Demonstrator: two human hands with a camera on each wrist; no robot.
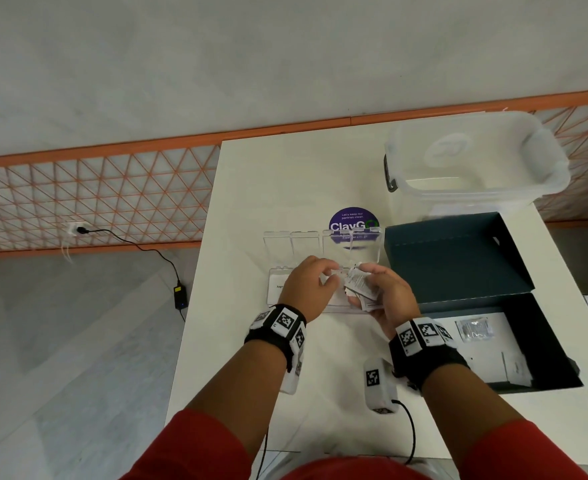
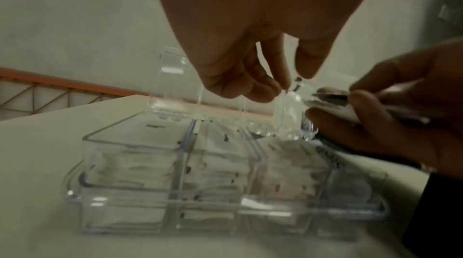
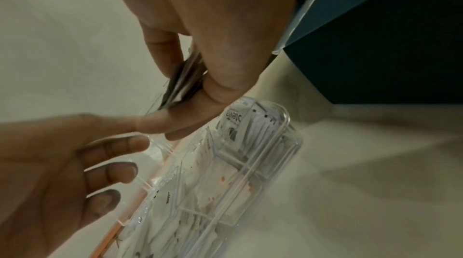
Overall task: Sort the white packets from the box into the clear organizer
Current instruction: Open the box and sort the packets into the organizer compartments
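Observation:
The clear organizer [image 1: 278, 276] stands mid-table with its lids [image 1: 305, 244] flipped up, and white packets fill several compartments [image 2: 130, 165] [image 3: 288, 123]. My right hand [image 1: 372, 285] grips a small stack of white packets [image 1: 356, 284] just above the organizer's right end, and the stack also shows in the wrist views [image 2: 333, 104] [image 3: 180, 82]. My left hand [image 1: 329, 277] hovers over the organizer's middle. Its fingers [image 3: 120, 155] are loose and hold nothing, and the index finger reaches toward the stack. The dark box [image 1: 549, 334] lies open at the right with a few packets [image 1: 516, 367] inside.
A clear plastic tub [image 1: 476, 161] stands at the table's far right, behind the box lid [image 1: 459, 258]. A purple round sticker [image 1: 353, 218] lies behind the organizer. The table's left edge drops to the floor, where a power adapter [image 1: 180, 296] and cable lie.

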